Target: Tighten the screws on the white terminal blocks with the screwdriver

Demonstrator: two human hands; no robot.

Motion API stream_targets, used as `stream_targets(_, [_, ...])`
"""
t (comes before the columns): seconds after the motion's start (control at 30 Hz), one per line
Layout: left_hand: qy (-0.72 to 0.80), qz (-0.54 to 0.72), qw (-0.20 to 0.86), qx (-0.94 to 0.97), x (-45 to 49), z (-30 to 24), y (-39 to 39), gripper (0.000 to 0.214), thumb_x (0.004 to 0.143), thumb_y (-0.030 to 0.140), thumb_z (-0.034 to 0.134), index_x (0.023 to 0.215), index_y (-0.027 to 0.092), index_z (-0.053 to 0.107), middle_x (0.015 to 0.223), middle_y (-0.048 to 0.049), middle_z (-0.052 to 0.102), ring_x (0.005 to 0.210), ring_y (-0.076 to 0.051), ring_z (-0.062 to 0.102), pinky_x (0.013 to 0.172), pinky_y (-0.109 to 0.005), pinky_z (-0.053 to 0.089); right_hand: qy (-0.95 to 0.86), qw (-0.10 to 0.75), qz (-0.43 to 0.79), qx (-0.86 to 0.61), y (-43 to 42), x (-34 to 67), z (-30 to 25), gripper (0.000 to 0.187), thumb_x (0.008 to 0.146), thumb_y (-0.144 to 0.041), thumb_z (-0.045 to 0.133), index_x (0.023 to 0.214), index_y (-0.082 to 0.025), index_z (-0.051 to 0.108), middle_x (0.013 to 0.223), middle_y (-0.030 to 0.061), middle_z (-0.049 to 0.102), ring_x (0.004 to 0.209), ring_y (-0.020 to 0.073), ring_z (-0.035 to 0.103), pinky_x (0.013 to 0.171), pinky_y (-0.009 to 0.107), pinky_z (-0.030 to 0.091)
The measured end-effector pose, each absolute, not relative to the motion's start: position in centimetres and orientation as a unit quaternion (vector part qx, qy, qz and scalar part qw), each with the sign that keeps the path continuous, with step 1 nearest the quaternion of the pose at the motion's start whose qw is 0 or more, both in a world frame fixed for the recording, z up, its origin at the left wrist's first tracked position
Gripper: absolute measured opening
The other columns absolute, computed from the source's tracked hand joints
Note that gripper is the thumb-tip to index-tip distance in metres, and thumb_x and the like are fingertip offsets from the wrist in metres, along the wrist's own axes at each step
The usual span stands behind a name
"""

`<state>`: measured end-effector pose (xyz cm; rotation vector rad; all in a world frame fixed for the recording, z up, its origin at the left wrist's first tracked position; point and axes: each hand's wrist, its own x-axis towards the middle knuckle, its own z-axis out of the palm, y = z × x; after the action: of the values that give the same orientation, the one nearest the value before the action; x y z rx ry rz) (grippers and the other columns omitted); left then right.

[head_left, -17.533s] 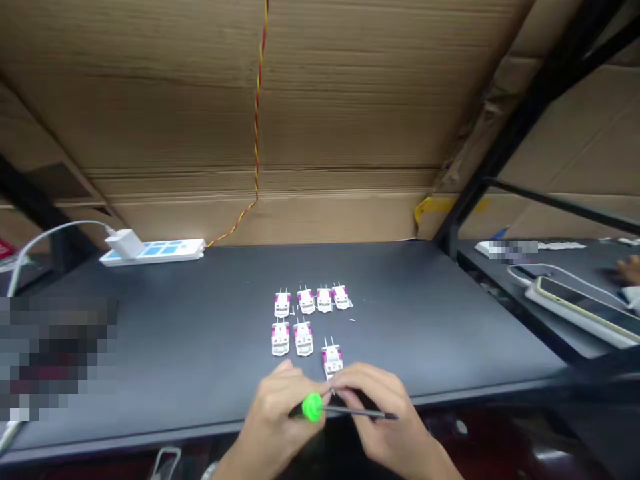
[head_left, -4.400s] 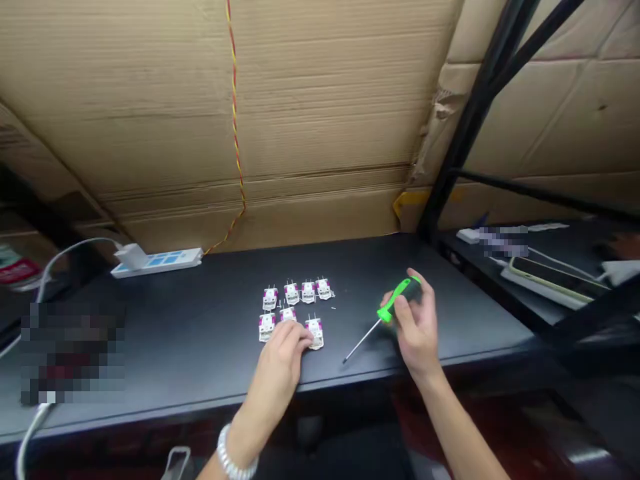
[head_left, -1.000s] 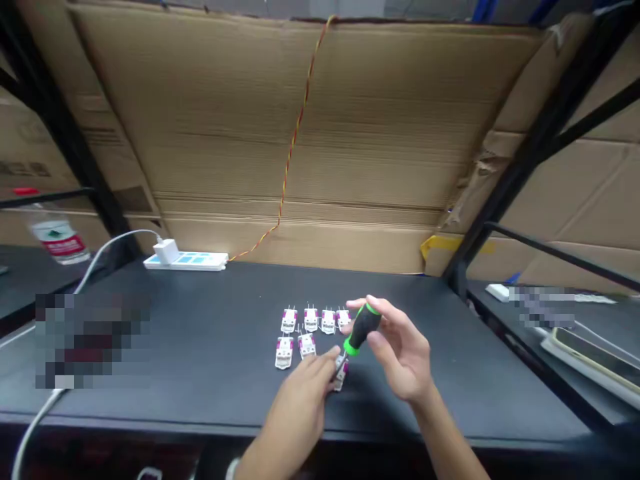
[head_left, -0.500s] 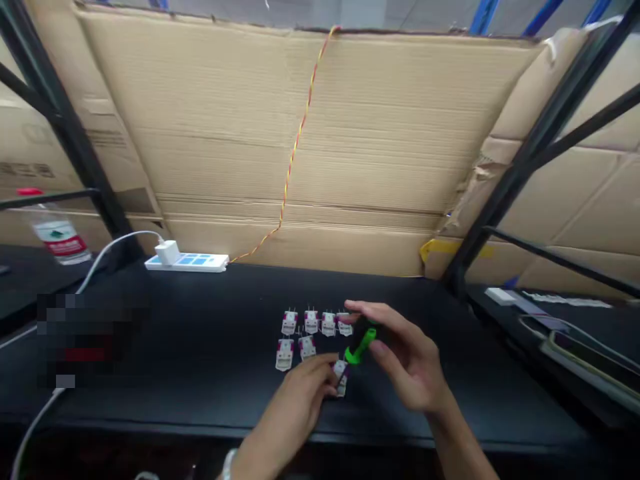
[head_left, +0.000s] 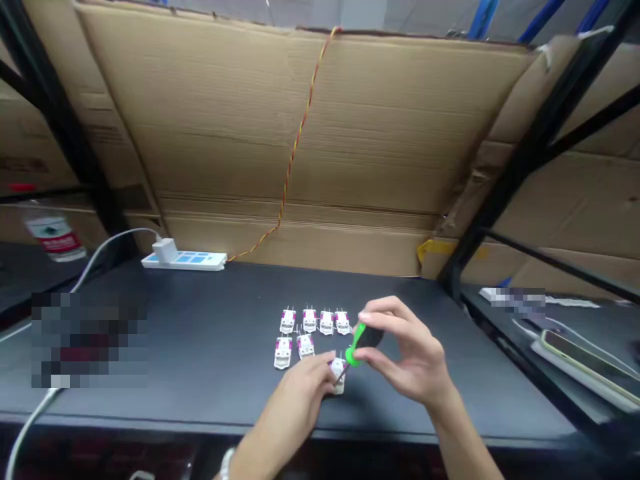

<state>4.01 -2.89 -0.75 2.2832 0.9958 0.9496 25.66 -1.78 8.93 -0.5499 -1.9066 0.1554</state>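
Fingers of my right hand (head_left: 405, 347) close round the handle of a green and black screwdriver (head_left: 356, 343). Its thin shaft slants down to the left, and the tip meets a small white and purple module with metal pins (head_left: 339, 375). My left hand (head_left: 303, 393) grips that module from its left side against the black tabletop; the fingertips cover part of it. Just beyond, similar modules lie in two rows, among them one at the front left (head_left: 283, 353) and one partly behind my left hand (head_left: 305, 345).
A white power strip (head_left: 200, 261) with a plugged-in adapter lies at the back left, against a cardboard wall (head_left: 300, 133). A white cable (head_left: 95, 263) runs down the left side. Beyond the right frame post rests a phone (head_left: 590, 360); a bottle (head_left: 55, 233) stands far left.
The fingers of my right hand have closed in around the screwdriver handle, which was held more loosely before. My left hand stays on the module. The view has shifted slightly.
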Motion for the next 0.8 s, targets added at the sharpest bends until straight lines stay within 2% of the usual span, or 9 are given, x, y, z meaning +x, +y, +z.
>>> stream_targets(0.1, [0.368,0.339,0.221,0.837,4.1,-1.0,-3.1,0.024,0.102,0.006,0.053,0.104,0.020,0.072,0.139,-0.0116,0.074,0.125,-0.025,0.073,0.109,-0.040,0.059,-0.801,0.557,0.025,-0.219,-1.6,25.2,8.7,0.047,0.089,-0.030,0.086,0.134,-0.031,0.073,0.098,0.0054,0.064,0.086,0.0202,0.065,0.071,0.032,0.062])
stream_targets(0.17, [0.367,0.330,0.212,0.844,4.2,-1.2,-3.3,0.027,0.102,0.006,0.051,0.114,0.020,0.072,0.144,-0.0127,0.071,0.129,-0.027,0.070,0.112,-0.043,0.058,-0.798,0.564,0.027,-0.212,-1.8,25.0,8.5,0.041,0.095,-0.032,0.079,0.135,-0.031,0.073,0.097,0.0063,0.062,0.088,0.0214,0.065,0.072,0.035,0.063])
stream_targets(0.27, [0.369,0.321,0.194,0.850,4.4,-1.4,-3.5,0.042,0.100,0.003,0.048,0.133,0.020,0.067,0.147,-0.0142,0.069,0.129,-0.027,0.070,0.111,-0.045,0.059,-0.802,0.541,0.095,-0.237,-2.5,25.0,8.6,0.042,0.104,-0.023,0.057,0.144,-0.031,0.066,0.122,0.0131,0.067,0.105,0.0255,0.071,0.088,0.044,0.065])
stream_targets(0.33, [0.375,0.320,0.184,0.850,4.6,-1.6,-3.7,0.050,0.098,0.000,0.046,0.139,0.021,0.065,0.149,-0.0142,0.067,0.128,-0.027,0.070,0.111,-0.045,0.059,-0.812,0.514,0.139,-0.238,-2.9,25.2,8.8,0.050,0.104,-0.017,0.053,0.151,-0.033,0.060,0.134,0.0136,0.070,0.117,0.0277,0.072,0.098,0.051,0.064])
stream_targets(0.4, [0.379,0.318,0.179,0.851,4.8,-1.9,-3.8,0.057,0.093,-0.003,0.044,0.141,0.021,0.063,0.151,-0.0141,0.066,0.129,-0.027,0.069,0.112,-0.047,0.058,-0.820,0.503,0.152,-0.225,-3.1,25.3,9.0,0.055,0.102,-0.013,0.058,0.152,-0.035,0.058,0.131,0.0119,0.074,0.114,0.0272,0.075,0.096,0.051,0.065])
stream_targets(0.53, [0.390,0.301,0.171,0.853,5.1,-2.2,-3.9,0.065,0.085,-0.005,0.043,0.144,0.018,0.060,0.151,-0.0162,0.065,0.128,-0.029,0.069,0.111,-0.048,0.058,-0.816,0.527,0.105,-0.213,-2.7,25.2,9.2,0.054,0.095,-0.012,0.072,0.144,-0.032,0.066,0.116,0.0101,0.076,0.097,0.0236,0.076,0.081,0.039,0.068])
stream_targets(0.63, [0.401,0.298,0.171,0.849,5.1,-2.2,-4.0,0.065,0.087,-0.004,0.044,0.147,0.017,0.058,0.145,-0.0174,0.068,0.124,-0.029,0.070,0.108,-0.047,0.060,-0.810,0.537,0.081,-0.220,-2.2,25.0,9.1,0.055,0.094,-0.012,0.074,0.144,-0.031,0.066,0.112,0.0099,0.075,0.097,0.0228,0.075,0.078,0.036,0.067])
stream_targets(0.8, [0.399,0.297,0.175,0.849,5.0,-2.0,-4.1,0.062,0.092,0.001,0.043,0.151,0.016,0.054,0.140,-0.0178,0.071,0.122,-0.031,0.070,0.105,-0.049,0.060,-0.809,0.533,0.080,-0.232,-1.8,25.2,8.8,0.056,0.095,-0.012,0.073,0.146,-0.033,0.064,0.114,0.0095,0.074,0.101,0.0237,0.075,0.083,0.039,0.067])
